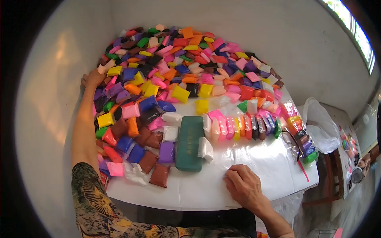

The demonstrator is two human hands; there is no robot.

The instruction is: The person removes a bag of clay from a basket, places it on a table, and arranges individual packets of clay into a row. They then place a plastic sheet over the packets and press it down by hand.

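My left hand [93,77] reaches out to the far left edge of a big heap of small colored packets [190,47]. Its thumb side is against a pale peach packet [106,66], and the fingers look closed on it, though they are partly hidden. My right hand [243,184] rests near the table's front edge with its fingers curled in and nothing visible in them. A green box [189,143] lies between the heap and a row of upright packets [242,126]. Against the box's right side leans a white packet [205,149].
A white sheet covers the table [222,190]. Folded glasses [293,142] lie near the right edge, beside a clear bag of packets [299,129]. A white plastic bag [320,129] and a wooden chair [331,178] are farther right. Walls border the heap's left and back.
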